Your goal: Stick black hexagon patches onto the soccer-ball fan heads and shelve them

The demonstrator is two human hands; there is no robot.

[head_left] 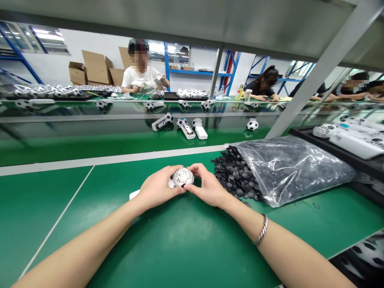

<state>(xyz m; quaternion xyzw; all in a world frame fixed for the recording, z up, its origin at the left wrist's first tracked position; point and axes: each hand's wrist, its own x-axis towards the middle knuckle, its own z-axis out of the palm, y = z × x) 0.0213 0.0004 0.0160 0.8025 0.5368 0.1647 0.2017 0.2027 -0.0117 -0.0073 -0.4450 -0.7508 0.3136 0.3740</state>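
Observation:
Between my hands is a white handheld fan (pixel 183 177) with a round, football-shaped head whose open-webbed grille faces up. My left hand (pixel 160 186) is closed around the left side of the head, and the white handle sticks out to the left beneath it. My right hand (pixel 208 186) is closed too, its thumb and fingertips on the right side of the head. A small black patch shows at the front rim under the right thumb; whether it is a loose piece I cannot tell. Close by on the right lies a heap of small black plastic pieces (pixel 240 174).
The black pieces spill from a clear plastic bag (pixel 297 168). A black tray (pixel 330 148) with several football-patterned fans stands at the right. Ahead, more fans (pixel 186 129) lie on a green conveyor belt (pixel 126 140). A slanted metal post (pixel 318 72) rises at right; co-workers sit across.

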